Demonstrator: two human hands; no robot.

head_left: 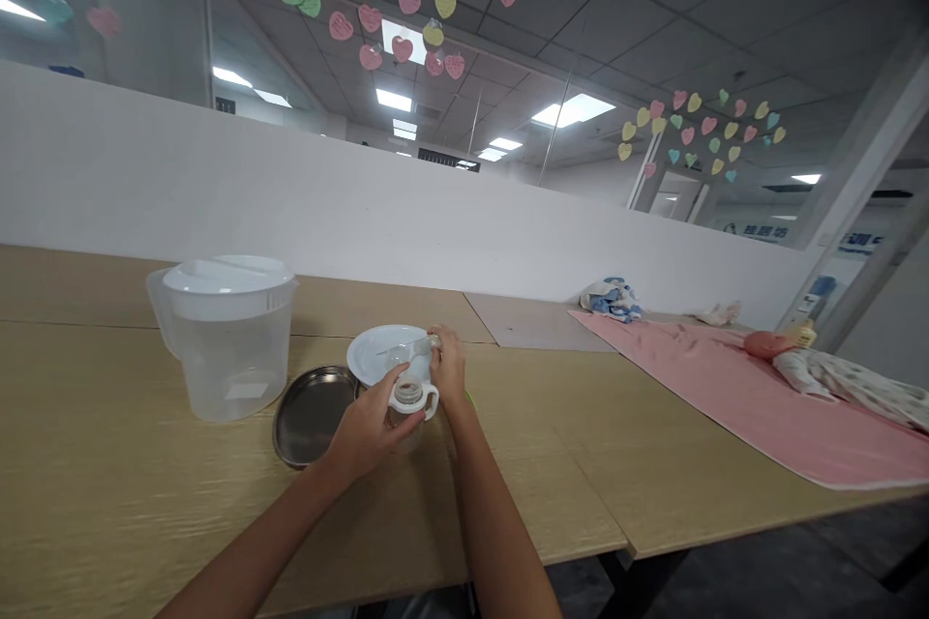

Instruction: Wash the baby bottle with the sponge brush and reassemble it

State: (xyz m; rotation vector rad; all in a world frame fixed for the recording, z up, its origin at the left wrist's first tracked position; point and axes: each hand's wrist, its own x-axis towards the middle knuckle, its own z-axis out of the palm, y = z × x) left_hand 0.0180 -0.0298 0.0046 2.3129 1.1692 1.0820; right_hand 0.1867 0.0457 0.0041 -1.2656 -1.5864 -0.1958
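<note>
Left hand (370,430) and right hand (448,369) both low over the table, close together, just above a white plate. Left hand partly closed, fingers wrapped around a small transparent bottle (403,433) with a white handled collar (413,397) at its top; bottle upright or nearly so, held just in front of the plate's edge. Right hand nearly closed, fingertips pinching a thin transparent piece (410,346), exact kind too small to tell, its length reaching left over the white plate (372,353). Hands not touching each other, though very near; right hand just above and behind the collar.

Plate lying flat on the light wood-grain table (87,435), partly hidden by both hands. Dark round steel tray (312,416) just left of the plate and bottle, almost touching the plate. Further left, a large transparent plastic pitcher (232,363) with a white lid (228,276), water inside, standing upright beside the tray. Small green item (468,397) peeking out beside the right wrist, mostly hidden.

Far right, a pink mat (726,397) spread over the table, a baby doll (813,368) lying on it in patterned clothes. Blue-and-white folded cloth (611,300) near the mat's far edge. White partition (290,203) along the table's far side, paper hearts (406,19) stuck on glass above.
</note>
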